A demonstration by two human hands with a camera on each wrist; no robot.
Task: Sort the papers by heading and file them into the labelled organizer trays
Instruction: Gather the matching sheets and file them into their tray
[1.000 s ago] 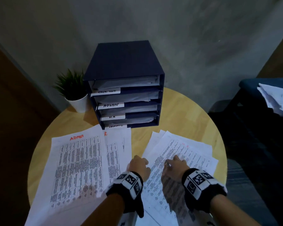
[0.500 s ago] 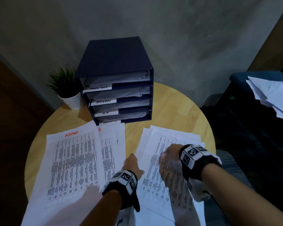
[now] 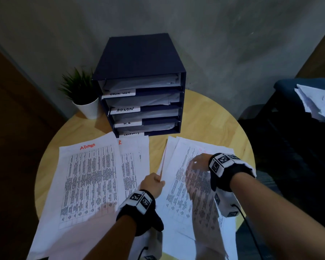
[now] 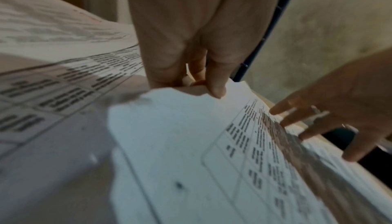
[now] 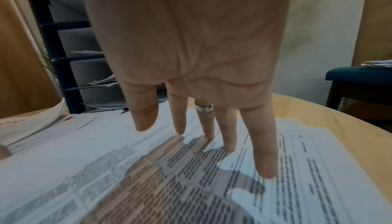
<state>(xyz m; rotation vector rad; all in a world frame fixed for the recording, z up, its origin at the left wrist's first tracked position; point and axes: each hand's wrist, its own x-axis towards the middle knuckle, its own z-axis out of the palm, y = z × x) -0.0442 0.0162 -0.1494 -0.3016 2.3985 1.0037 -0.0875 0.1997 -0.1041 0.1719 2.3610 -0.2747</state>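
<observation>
A dark blue organizer (image 3: 139, 59) with several labelled trays stands at the table's back; one label reads ADMIN (image 3: 125, 109). A sheet headed ADMIN (image 3: 88, 177) lies at the left over another sheet (image 3: 135, 160). On the right lies a fanned stack of printed papers (image 3: 178, 192). My left hand (image 3: 152, 182) pinches the left edge of the stack's top sheet (image 4: 180, 127) between thumb and fingers. My right hand (image 3: 199, 162) hovers flat over the stack with straight spread fingers (image 5: 266, 152), the tips at or just above the paper.
A small potted plant (image 3: 83, 94) stands left of the organizer. The round wooden table (image 3: 214, 124) ends close to the right of the stack. A dark chair (image 3: 304, 102) at the right carries more loose papers (image 3: 319, 104).
My right hand has slid from the stack's near middle toward its upper right. My left hand has taken the left edge of the top sheet in a pinch.
</observation>
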